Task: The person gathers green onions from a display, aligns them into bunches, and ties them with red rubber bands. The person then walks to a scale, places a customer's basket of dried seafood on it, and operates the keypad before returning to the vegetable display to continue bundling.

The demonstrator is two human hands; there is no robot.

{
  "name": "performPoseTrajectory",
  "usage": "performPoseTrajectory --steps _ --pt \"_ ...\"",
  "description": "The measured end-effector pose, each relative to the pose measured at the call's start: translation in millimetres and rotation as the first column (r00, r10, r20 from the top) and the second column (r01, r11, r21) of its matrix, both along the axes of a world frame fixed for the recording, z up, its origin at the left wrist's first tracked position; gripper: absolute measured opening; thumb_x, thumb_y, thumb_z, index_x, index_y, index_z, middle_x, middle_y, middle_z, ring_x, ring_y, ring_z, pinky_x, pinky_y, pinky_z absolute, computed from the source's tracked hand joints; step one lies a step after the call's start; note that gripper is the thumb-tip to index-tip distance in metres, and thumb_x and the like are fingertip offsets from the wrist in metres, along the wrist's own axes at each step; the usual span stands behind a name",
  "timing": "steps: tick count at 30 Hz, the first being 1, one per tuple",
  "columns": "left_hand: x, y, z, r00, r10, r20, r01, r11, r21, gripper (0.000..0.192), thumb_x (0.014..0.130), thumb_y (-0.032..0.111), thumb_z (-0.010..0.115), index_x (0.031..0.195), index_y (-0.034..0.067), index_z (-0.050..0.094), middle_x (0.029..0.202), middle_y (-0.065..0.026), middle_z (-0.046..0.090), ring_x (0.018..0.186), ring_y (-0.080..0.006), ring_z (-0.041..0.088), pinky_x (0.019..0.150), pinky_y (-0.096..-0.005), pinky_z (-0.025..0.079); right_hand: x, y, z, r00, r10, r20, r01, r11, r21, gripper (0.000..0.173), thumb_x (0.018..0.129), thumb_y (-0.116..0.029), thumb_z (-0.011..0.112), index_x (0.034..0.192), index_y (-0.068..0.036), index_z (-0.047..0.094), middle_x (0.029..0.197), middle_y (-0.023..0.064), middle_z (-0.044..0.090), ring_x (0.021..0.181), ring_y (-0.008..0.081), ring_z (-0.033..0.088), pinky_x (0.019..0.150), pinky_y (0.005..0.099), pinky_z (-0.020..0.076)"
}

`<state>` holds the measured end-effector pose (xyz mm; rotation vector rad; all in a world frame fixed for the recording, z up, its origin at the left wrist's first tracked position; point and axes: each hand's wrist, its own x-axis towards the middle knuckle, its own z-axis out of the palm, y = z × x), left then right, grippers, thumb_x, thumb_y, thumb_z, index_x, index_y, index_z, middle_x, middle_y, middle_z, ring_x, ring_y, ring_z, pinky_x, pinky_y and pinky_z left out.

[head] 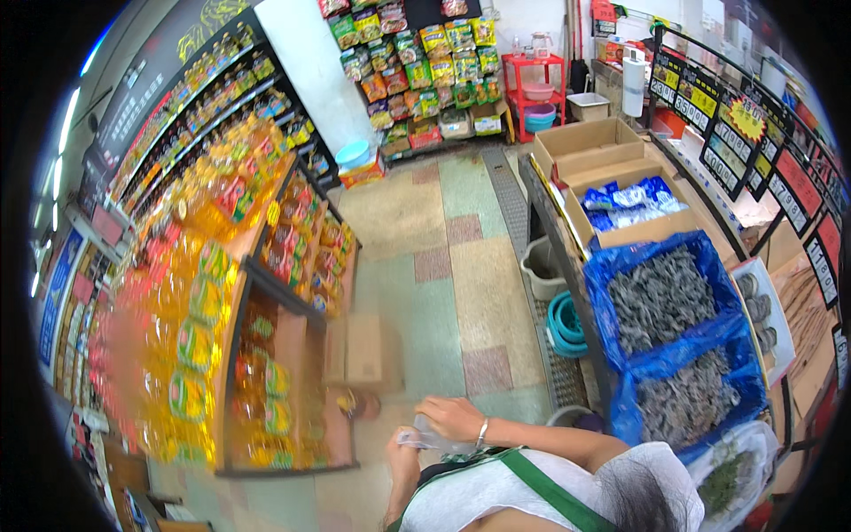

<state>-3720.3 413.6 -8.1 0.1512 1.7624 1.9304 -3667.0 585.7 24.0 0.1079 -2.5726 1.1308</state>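
Observation:
My right hand (447,417), with a light bracelet at the wrist, pinches a crumpled clear plastic bag (432,440) in front of my chest. My left hand (403,453) grips the same bag just left of it, the two hands close together. Part of the bag is hidden behind the fingers, and what it may contain cannot be seen. A white top and a green apron strap (552,489) show below my arms. Beyond my hands a closed cardboard box (364,349) rests on the floor beside the oil shelf.
Shelves of yellow oil bottles (189,339) stand left. Right is a counter with blue-lined bins of dark dried goods (661,299) and a carton of blue-and-white packets (631,203). Teal baskets (565,326) sit beneath it. Hanging food packets (425,66) and a red rack (535,80) stand ahead.

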Motion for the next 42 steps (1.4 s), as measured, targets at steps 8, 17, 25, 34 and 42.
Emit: performPoseTrajectory --steps 8,17,25,34,42 --pt "-215 226 33 0.744 -0.628 -0.231 0.553 0.771 -0.314 0.005 0.078 0.001 0.056 0.076 0.005 0.058 0.069 -0.004 0.059 0.065 -0.012 0.056 0.06 -0.0285 0.046 -142 197 -31 0.84 -0.073 0.537 0.025 0.995 0.095 0.072 0.078 -0.009 0.058 0.142 -0.008 0.025 0.111 0.0231 0.058 0.095 0.0388 0.062 0.076 0.0444 0.0504" --pt "-379 546 58 0.136 -0.831 -0.539 0.746 0.444 -0.496 0.01 0.075 0.006 0.064 0.084 0.005 0.062 0.079 -0.0114 0.062 0.074 -0.0272 0.061 0.068 -0.0342 0.049 -318 454 -87 0.811 -0.583 -0.053 0.554 0.794 -0.251 0.045 0.077 -0.016 0.063 0.121 -0.013 0.056 0.103 0.0195 0.063 0.088 0.0365 0.064 0.071 0.0421 0.0508" --pt "-543 784 97 0.033 -0.866 -0.499 0.708 0.373 -0.6 0.037 0.078 0.001 0.055 0.114 0.007 0.058 0.124 -0.0153 0.052 0.112 -0.0345 0.053 0.093 -0.0362 0.045 -442 751 3 0.51 -0.857 0.073 0.836 0.474 -0.276 0.018 0.073 -0.012 0.062 0.089 -0.005 0.064 0.08 0.0185 0.065 0.077 0.0371 0.064 0.067 0.0431 0.05" --pt "-687 1080 63 -0.099 -0.853 -0.512 0.679 0.318 -0.661 0.035 0.078 0.005 0.058 0.113 0.003 0.059 0.121 -0.0159 0.055 0.106 -0.0355 0.056 0.091 -0.0395 0.047 -549 1011 -11 0.346 -0.931 0.113 0.874 0.276 -0.399 0.02 0.073 -0.015 0.061 0.088 -0.003 0.063 0.084 0.0226 0.063 0.078 0.0413 0.061 0.067 0.0448 0.0488" --pt "-688 1399 71 -0.626 -0.675 -0.389 0.657 -0.188 -0.73 0.041 0.083 0.014 0.061 0.122 0.006 0.053 0.12 -0.0125 0.055 0.103 -0.0314 0.058 0.08 -0.0382 0.05 -521 1178 -1 0.048 -0.96 0.275 0.996 0.067 0.063 0.02 0.072 -0.018 0.065 0.09 -0.01 0.067 0.087 0.018 0.066 0.08 0.0354 0.064 0.068 0.0447 0.051"
